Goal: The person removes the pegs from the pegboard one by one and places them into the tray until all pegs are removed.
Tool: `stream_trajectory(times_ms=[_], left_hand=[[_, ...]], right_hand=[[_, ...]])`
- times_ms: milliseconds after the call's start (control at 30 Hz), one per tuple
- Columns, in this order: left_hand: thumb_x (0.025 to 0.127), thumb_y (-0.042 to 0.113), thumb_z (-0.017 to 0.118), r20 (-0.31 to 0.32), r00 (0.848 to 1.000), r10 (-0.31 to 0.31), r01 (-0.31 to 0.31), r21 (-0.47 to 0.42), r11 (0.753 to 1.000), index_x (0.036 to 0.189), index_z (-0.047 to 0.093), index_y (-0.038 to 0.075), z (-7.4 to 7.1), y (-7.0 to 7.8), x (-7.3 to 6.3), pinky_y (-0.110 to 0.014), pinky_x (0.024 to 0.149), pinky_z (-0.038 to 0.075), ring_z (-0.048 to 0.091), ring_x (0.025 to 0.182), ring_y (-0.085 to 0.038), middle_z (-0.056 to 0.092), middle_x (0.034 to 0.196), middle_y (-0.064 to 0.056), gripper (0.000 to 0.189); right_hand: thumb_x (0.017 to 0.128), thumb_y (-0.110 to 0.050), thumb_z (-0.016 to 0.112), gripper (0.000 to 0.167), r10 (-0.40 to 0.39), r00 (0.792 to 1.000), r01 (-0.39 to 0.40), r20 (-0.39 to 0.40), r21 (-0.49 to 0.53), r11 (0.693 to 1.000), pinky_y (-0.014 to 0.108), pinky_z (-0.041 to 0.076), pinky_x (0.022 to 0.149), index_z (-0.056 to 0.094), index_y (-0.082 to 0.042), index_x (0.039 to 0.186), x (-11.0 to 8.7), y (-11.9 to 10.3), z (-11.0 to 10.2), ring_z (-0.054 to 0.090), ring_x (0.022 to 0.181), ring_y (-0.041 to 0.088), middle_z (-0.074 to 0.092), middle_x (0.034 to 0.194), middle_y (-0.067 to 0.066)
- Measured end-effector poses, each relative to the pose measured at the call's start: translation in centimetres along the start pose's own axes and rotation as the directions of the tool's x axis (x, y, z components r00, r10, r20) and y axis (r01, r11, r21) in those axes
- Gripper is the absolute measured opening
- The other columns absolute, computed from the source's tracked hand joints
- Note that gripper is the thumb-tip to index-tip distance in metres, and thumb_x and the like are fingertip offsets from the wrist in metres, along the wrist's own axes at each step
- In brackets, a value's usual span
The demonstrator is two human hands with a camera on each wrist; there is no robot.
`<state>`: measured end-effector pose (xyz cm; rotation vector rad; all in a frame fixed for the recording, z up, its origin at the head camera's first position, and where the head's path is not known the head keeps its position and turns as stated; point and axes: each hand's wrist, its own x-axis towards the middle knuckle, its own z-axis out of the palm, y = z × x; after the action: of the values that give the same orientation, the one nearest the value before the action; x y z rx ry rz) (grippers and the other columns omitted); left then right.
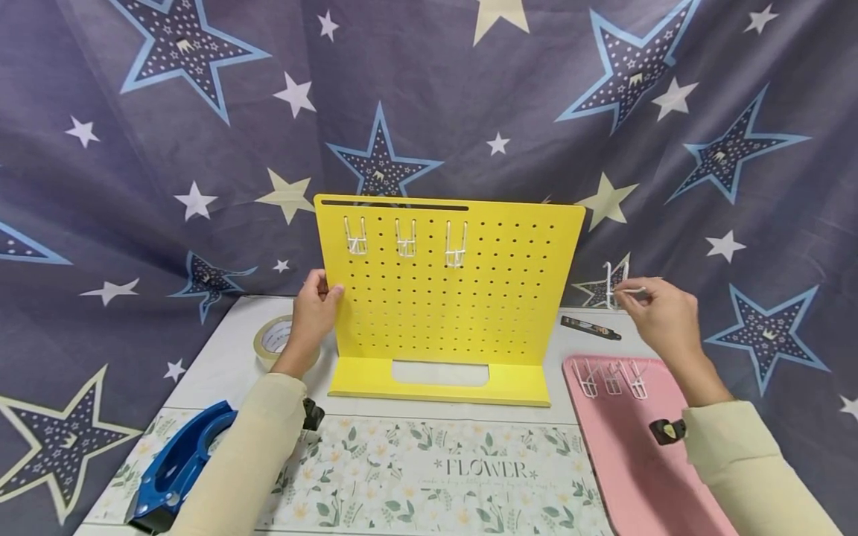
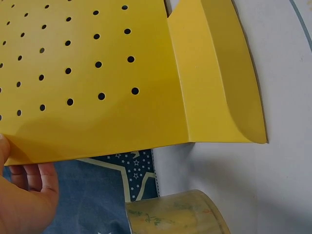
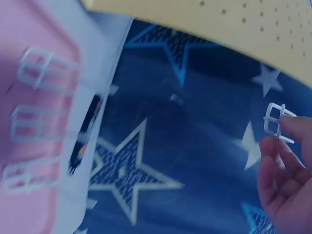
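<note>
A yellow pegboard (image 1: 439, 313) stands upright on its folded base. My left hand (image 1: 315, 316) grips its left edge, thumb in front and fingers behind, as the left wrist view also shows. Along its upper rows hang three white wire hooks (image 1: 455, 258). To the right of the board, my right hand (image 1: 663, 316) is raised and pinches another white wire hook (image 3: 282, 110) between thumb and fingertips. Several more white hooks (image 1: 588, 384) lie in a row at the far end of a pink tray (image 1: 643, 454).
A roll of tape (image 1: 264, 340) lies behind the left forearm, with a blue tape dispenser (image 1: 176, 465) nearer the front left. A black marker-like item (image 1: 590, 327) lies beyond the tray. A flower-patterned mat (image 1: 402, 476) covers the front, and a starry curtain (image 1: 469, 89) hangs behind.
</note>
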<state>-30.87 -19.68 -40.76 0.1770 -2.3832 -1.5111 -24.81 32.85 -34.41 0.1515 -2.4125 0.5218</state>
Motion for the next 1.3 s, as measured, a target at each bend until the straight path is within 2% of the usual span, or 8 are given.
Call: stream_trajectory(times_ms=[67, 133, 333, 467, 600, 833, 1033, 1300], left_hand=[[0.105, 0.024, 0.056, -0.002, 1.000, -0.005, 0.005, 0.000, 1.000, 0.127, 0.050, 0.015, 0.0, 0.0, 0.0, -0.034, 0.083, 0.047, 0.054, 0.099, -0.024, 0.058, 0.113, -0.009, 0.024], [0.106, 0.024, 0.056, -0.004, 1.000, -0.003, 0.003, 0.001, 1.000, 0.128, 0.050, 0.015, -0.1, 0.1, -0.1, -0.033, 0.083, 0.047, 0.054, 0.099, -0.024, 0.057, 0.113, -0.009, 0.024], [0.106, 0.026, 0.055, 0.000, 1.000, 0.006, -0.006, 0.013, 1.000, 0.129, 0.049, 0.015, -0.2, 0.0, -0.1, -0.033, 0.082, 0.046, 0.054, 0.098, -0.024, 0.057, 0.112, -0.010, 0.026], [0.106, 0.026, 0.055, -0.002, 1.000, 0.002, -0.002, 0.016, 1.000, 0.129, 0.049, 0.016, -0.3, 0.0, -0.2, -0.033, 0.083, 0.046, 0.054, 0.099, -0.023, 0.056, 0.113, -0.009, 0.026], [0.106, 0.026, 0.055, -0.005, 1.000, 0.007, -0.006, 0.026, 1.000, 0.129, 0.049, 0.015, -0.3, 0.1, -0.2, -0.032, 0.082, 0.046, 0.054, 0.099, -0.023, 0.056, 0.111, -0.009, 0.026], [0.106, 0.026, 0.055, -0.002, 1.000, 0.000, 0.000, 0.025, 1.000, 0.129, 0.049, 0.016, -0.3, 0.2, 0.0, -0.034, 0.083, 0.046, 0.054, 0.098, -0.024, 0.057, 0.111, -0.009, 0.025], [0.106, 0.025, 0.055, 0.001, 1.000, -0.014, 0.014, 0.025, 1.000, 0.129, 0.049, 0.016, -0.3, 0.3, -0.1, -0.033, 0.083, 0.047, 0.055, 0.100, -0.023, 0.057, 0.113, -0.009, 0.026], [0.106, 0.026, 0.055, 0.001, 1.000, -0.019, 0.019, 0.026, 0.999, 0.129, 0.049, 0.015, -0.1, 0.1, -0.1, -0.033, 0.083, 0.047, 0.055, 0.100, -0.023, 0.058, 0.114, -0.009, 0.026]], right_hand=[[0.092, -0.018, 0.074, 0.008, 0.015, 1.000, -0.015, 0.020, -0.009, 1.000, 0.049, 0.043, 0.079, 0.079, -0.012, 0.096, -0.4, 1.2, -0.5, 0.063, 0.062, 0.008, 0.077, 0.087, 0.016], [0.091, -0.019, 0.075, 0.009, 0.032, 0.998, -0.031, 0.051, -0.022, 0.999, 0.049, 0.043, 0.079, 0.079, -0.012, 0.096, -0.9, 2.4, -0.9, 0.061, 0.060, 0.002, 0.077, 0.082, 0.015], [0.094, -0.020, 0.071, 0.012, 0.062, 0.973, -0.048, 0.224, -0.070, 0.996, 0.051, 0.039, 0.077, 0.077, -0.011, 0.099, -2.5, 6.4, -1.3, 0.070, 0.069, 0.028, 0.076, 0.078, 0.012], [0.095, -0.020, 0.070, 0.011, 0.073, 0.951, -0.049, 0.300, -0.087, 0.995, 0.047, 0.040, 0.072, 0.076, -0.011, 0.098, -3.7, 9.3, -1.1, 0.065, 0.063, 0.016, 0.075, 0.073, 0.006], [0.096, -0.022, 0.068, 0.015, 0.114, 0.921, -0.079, 0.373, -0.108, 0.991, 0.042, 0.039, 0.070, 0.075, -0.009, 0.100, -4.9, 11.6, -1.0, 0.058, 0.061, 0.005, 0.072, 0.070, 0.001], [0.094, -0.025, 0.069, 0.015, 0.163, 0.874, -0.108, 0.458, -0.144, 0.984, 0.043, 0.044, 0.070, 0.075, -0.012, 0.095, -6.4, 14.1, -0.3, 0.064, 0.072, 0.016, 0.075, 0.078, 0.003], [0.093, -0.028, 0.071, 0.016, 0.227, 0.809, -0.163, 0.543, -0.164, 0.973, 0.041, 0.043, 0.072, 0.076, -0.013, 0.093, -7.6, 15.3, 0.7, 0.062, 0.078, 0.018, 0.075, 0.080, 0.001], [0.093, -0.028, 0.070, 0.019, 0.288, 0.747, -0.226, 0.600, -0.178, 0.958, 0.060, 0.043, 0.083, 0.077, -0.011, 0.097, -8.2, 15.8, 1.5, 0.064, 0.097, 0.040, 0.077, 0.092, 0.009]])
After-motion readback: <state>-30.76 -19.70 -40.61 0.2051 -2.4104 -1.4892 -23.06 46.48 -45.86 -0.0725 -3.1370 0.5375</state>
